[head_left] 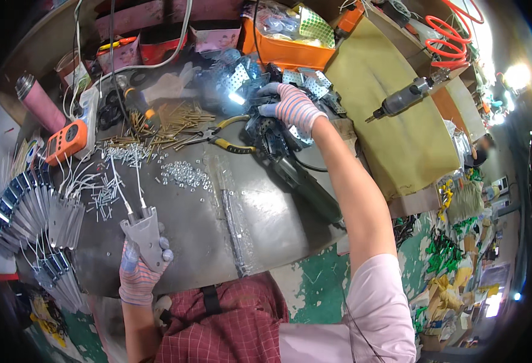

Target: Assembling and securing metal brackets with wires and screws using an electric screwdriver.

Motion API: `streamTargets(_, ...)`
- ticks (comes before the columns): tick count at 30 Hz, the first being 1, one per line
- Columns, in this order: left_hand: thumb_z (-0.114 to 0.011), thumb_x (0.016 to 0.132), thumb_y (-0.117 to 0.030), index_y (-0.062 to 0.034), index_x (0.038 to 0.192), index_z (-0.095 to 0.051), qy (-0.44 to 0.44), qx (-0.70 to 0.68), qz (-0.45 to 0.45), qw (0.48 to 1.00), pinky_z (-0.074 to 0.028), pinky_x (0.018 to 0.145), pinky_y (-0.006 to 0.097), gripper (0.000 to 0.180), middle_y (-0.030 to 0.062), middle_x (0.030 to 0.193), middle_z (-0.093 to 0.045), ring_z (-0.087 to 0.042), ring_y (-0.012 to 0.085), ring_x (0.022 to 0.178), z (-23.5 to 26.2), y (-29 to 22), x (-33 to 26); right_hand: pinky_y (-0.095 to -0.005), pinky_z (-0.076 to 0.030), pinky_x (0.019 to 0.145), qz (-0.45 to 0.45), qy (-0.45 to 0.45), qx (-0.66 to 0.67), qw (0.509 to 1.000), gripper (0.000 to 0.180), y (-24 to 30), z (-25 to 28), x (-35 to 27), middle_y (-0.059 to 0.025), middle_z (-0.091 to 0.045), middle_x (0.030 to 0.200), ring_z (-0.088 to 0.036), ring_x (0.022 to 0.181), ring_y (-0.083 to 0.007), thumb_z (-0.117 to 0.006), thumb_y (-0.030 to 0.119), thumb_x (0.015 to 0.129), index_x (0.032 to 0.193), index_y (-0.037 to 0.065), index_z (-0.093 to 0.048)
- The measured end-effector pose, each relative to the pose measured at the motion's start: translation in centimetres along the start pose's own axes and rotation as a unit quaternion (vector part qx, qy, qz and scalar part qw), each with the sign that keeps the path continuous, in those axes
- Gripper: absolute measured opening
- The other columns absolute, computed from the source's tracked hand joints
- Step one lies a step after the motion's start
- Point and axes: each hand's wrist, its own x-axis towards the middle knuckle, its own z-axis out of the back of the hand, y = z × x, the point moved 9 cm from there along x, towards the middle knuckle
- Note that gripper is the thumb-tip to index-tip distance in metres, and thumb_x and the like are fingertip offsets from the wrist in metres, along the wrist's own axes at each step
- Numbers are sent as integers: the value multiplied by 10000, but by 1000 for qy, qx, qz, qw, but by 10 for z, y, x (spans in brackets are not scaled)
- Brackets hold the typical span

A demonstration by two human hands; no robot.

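Note:
My left hand (140,272), in a striped glove, is closed around a flat grey metal part (142,236) with two white wires rising from its top. It holds the part above the near left of the table. My right hand (293,107), gloved the same way, reaches into a pile of clear-bagged and perforated metal plates (237,81) at the back. Its fingers point left with a gap between them, and nothing can be made out in them. Below that hand lies a dark green handheld power tool (305,184). Yellow-and-black pliers (232,145) rest left of it.
Brass-coloured long screws (178,121), silver screws (105,196) and small nuts (184,175) lie spread at left. Wired grey parts (21,218) fan out at far left, by an orange meter (66,142). An orange bin (290,48) stands behind; a grey pneumatic driver (408,97) is at right.

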Motion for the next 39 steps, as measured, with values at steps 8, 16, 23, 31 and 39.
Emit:
streamTargets(8, -685, 872, -228, -150, 1365, -440, -6, -36, 21, 999, -542, 785, 417, 556, 159, 1259, -521, -591, 289, 1006, 2, 0, -10, -308, -501, 825, 9, -99, 43, 994, 323, 3, 8, -45, -110, -708, 961, -653, 850, -202, -690, 271, 814, 1048, 47, -701)
streamTargets(16, -699, 861, -291, -182, 1365, -401, -2, 55, -44, 998, -514, 673, 369, 595, 124, 1223, -532, -580, 239, 937, 4, -6, -13, -295, -487, 697, 90, -234, 235, 939, 305, 110, -35, -146, -59, -645, 841, -589, 731, -134, -723, 66, 768, 1046, 17, -607)
streamTargets(23, -505, 906, -580, -105, 1386, -411, -21, 36, -42, 998, -494, 630, 326, 682, 165, 1194, -563, -605, 205, 803, -8, -15, -23, -431, -476, 841, 336, -180, -68, 922, 282, 164, -134, -224, -79, -647, 972, -612, 946, -295, -728, 135, 709, 978, 103, -651)
streamTargets(31, -633, 913, -274, -160, 1378, -415, -82, 80, -105, 988, -537, 801, 442, 526, 129, 1164, -574, -618, 235, 925, 10, -39, -60, -441, -436, 892, 231, -98, 25, 968, 388, 165, -126, -239, -114, -640, 1024, -584, 1001, -323, -773, 285, 679, 984, 78, -654)
streamTargets(39, -668, 890, -279, -91, 1300, -455, -100, -6, -14, 995, -523, 912, 510, 499, 88, 1111, -587, -604, 253, 1036, 7, -20, -72, -426, -421, 722, 143, -147, -138, 969, 227, 151, -161, -212, -98, -598, 797, -557, 795, -317, -757, 263, 728, 839, 98, -648)
